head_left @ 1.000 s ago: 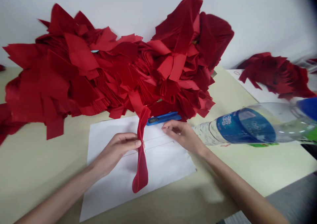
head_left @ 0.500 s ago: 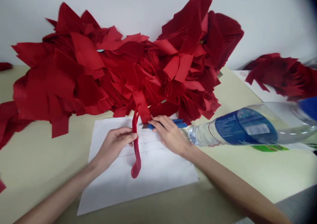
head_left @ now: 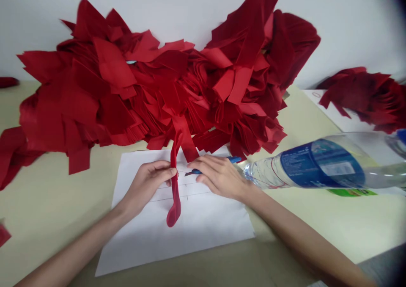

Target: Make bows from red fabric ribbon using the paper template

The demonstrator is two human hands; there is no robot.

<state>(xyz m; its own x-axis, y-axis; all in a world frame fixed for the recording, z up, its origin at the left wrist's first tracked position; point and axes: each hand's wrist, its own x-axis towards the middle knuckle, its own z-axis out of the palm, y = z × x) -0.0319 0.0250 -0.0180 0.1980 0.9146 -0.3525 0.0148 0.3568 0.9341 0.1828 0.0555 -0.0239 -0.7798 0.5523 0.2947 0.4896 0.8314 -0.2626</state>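
My left hand (head_left: 145, 186) pinches a narrow red fabric strip (head_left: 174, 184) between thumb and fingers, and the strip hangs down over the paper in a loop-like end. My right hand (head_left: 218, 177) is shut around a blue utility knife (head_left: 211, 167), whose thin blade tip points left towards the strip. Both hands rest just above a white paper sheet (head_left: 149, 240) with thin ruled lines. Behind them lies a large heap of cut red fabric pieces (head_left: 104, 100), and its edge overlaps the paper's far side.
A clear plastic water bottle (head_left: 320, 164) with a blue label lies across the right side, close to my right hand. A second heap of red fabric (head_left: 358, 96) sits at the far right on white paper. The pale table (head_left: 317, 223) ends at a white wall.
My right hand has moved left and taken up the blue knife from the paper's far edge. The strip now hangs shorter and narrower from my left hand.
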